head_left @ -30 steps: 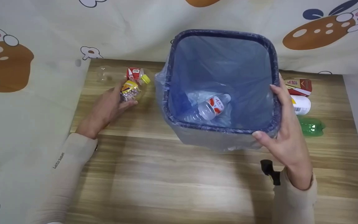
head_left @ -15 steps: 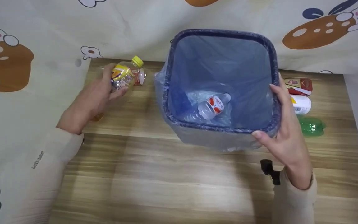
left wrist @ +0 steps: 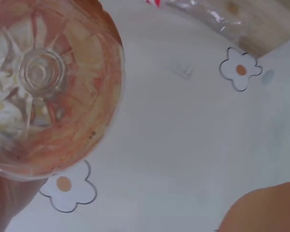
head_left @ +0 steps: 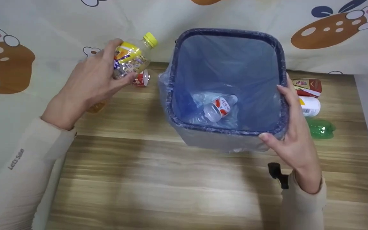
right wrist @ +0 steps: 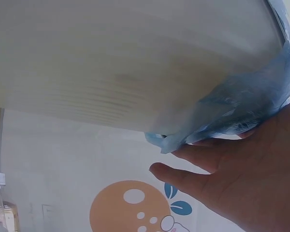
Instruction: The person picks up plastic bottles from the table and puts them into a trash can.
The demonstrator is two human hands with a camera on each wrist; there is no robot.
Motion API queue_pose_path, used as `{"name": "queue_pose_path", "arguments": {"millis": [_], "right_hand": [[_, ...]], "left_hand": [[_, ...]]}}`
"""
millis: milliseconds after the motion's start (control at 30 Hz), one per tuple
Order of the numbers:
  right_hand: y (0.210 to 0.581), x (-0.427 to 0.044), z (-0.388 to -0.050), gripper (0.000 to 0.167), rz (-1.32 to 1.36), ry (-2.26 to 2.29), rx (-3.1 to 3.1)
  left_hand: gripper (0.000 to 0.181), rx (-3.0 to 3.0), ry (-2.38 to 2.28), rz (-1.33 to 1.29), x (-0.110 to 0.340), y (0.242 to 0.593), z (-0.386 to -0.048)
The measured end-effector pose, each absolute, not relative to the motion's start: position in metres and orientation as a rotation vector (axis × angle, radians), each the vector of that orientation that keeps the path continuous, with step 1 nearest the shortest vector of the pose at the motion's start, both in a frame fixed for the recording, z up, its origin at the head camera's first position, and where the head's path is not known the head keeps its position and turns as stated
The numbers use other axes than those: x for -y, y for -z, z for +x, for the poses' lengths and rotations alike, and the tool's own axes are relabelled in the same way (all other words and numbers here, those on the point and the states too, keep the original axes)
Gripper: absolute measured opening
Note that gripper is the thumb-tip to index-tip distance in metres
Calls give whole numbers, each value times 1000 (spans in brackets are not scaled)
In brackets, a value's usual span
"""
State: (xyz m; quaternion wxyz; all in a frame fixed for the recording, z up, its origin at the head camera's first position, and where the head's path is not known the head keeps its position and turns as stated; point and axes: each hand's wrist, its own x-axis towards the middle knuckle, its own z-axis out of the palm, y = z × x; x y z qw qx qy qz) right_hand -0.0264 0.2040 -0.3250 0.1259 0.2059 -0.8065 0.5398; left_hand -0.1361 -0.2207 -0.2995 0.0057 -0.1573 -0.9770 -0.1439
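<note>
Woodgrain table point(head_left: 184, 185) lies below; left grip point(head_left: 89, 75) clamps around yellow-capped bottle point(head_left: 130, 59), neck protruding; right grip point(head_left: 294, 140) clamps bin rim point(head_left: 225, 130).

Held the left forearm point(head_left: 40, 166) slanting forward and inward with the back of the left hand point(head_left: 91, 75) turned up, and gripped with curled fingers point(head_left: 111, 49) and thumb point(head_left: 123, 82). Pointed the right forearm point(head_left: 302, 207) nearly straight ahead, leaned the right hand point(head_left: 299, 137) slightly leftward, and gripped, thumb spread from fingers.

A home-like setting, shown by cartoon-print cloth point(head_left: 164, 16) behind a wood-grain tabletop point(head_left: 184, 182).
</note>
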Motion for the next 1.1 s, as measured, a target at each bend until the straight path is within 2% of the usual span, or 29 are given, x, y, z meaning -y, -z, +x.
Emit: {"name": "queue_pose_path", "arguments": {"millis": [500,800,1100], "right_hand": [[326,-209,-29,85,598,-1640,2320],[322,-207,-27,84,572,-1638,2345],[331,-211,-31,87,533,-1658,2374]], "left_hand": [[85,2991,399,-561,174,234,-142],[91,2999,328,-650,140,220,-151],[88,3006,330,-805,101,213,-149]]}}
